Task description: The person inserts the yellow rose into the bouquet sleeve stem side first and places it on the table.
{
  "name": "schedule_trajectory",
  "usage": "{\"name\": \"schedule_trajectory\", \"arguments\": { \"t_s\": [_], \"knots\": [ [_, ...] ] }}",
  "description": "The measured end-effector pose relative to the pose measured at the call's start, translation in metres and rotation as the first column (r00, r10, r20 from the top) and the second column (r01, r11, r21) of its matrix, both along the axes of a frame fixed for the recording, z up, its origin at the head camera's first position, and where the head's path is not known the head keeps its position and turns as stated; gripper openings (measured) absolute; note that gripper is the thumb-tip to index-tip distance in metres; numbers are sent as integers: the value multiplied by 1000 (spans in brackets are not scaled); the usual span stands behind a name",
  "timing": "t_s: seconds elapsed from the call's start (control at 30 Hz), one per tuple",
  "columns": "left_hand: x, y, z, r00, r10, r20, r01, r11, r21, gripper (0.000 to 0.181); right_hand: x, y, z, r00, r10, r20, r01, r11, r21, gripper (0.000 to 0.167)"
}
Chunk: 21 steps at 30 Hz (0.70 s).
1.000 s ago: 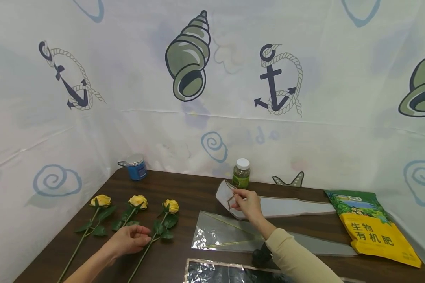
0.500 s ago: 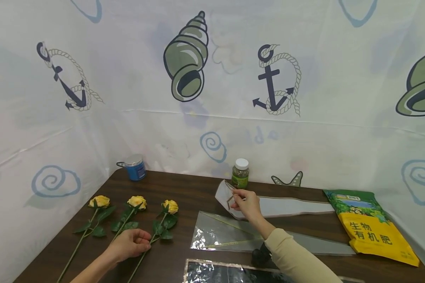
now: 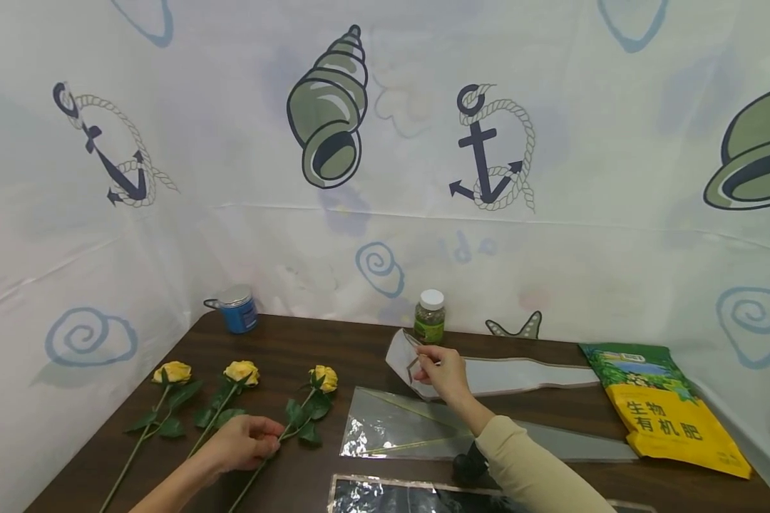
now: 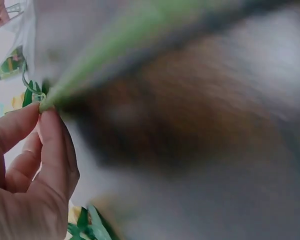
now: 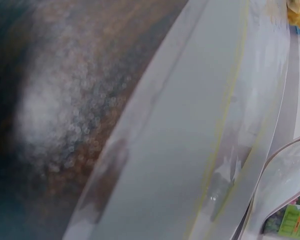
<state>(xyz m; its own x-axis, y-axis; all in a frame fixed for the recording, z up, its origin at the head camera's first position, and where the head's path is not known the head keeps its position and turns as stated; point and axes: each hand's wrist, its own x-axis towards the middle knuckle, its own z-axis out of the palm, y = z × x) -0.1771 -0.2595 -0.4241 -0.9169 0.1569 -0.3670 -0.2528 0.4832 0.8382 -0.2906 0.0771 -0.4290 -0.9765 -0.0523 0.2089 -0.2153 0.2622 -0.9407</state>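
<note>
My left hand (image 3: 247, 443) pinches the stem of the rightmost yellow rose (image 3: 324, 379) between thumb and fingers. In the left wrist view the green stem (image 4: 70, 82) runs blurred from the fingertips toward the camera. Farther right, my right hand (image 3: 445, 372) pinches the rim of a long white flower sleeve (image 3: 526, 375), whose wide mouth stands raised and parted. Only a sliver of that hand shows at the edge of the right wrist view. Two more yellow roses, the left one (image 3: 172, 372) and the middle one (image 3: 241, 372), lie on the table to the left.
A clear sleeve with yellow lines (image 3: 385, 427) lies below the right hand, and a black sleeve (image 3: 398, 496) nearer the front. Behind stand a white-lidded jar (image 3: 430, 320) and a blue tin (image 3: 239, 313). A yellow-green fertilizer bag (image 3: 680, 427) lies at right.
My left hand has taken hold of the rightmost rose's stem and shifted it, so its head has moved right, apart from the other roses. The right hand keeps its hold on the white sleeve.
</note>
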Motion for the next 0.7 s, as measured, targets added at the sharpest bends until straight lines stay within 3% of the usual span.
{"name": "schedule_trajectory", "arguments": {
  "t_s": [0.2,0.3,0.37,0.43,0.5,0.6,0.7],
  "knots": [
    [-16,14,8,998,60,-32,-54,985,166,41,0,-1,0,1000,-8,3,8,1000,1,20],
    [-30,28,16,986,153,-66,-125,941,314,44,0,-1,-1,1000,-15,1,15,1000,3,20],
    [-40,38,23,967,245,-77,-192,889,416,43,0,-1,-2,1000,-15,-2,15,1000,2,21],
    [-50,49,31,935,346,-77,-261,818,512,41,-1,-1,-4,1000,-14,-4,14,1000,-1,20],
    [-60,60,39,894,442,-81,-319,751,578,37,-1,-2,-4,1000,-12,-4,12,1000,-5,21],
    [-73,77,47,817,569,-89,-383,653,653,32,-1,-1,-5,1000,-11,-5,11,1000,-5,21],
    [-84,91,52,731,675,-96,-418,554,720,29,-1,-1,-4,1000,-12,-6,12,1000,3,21]
  ]
}}
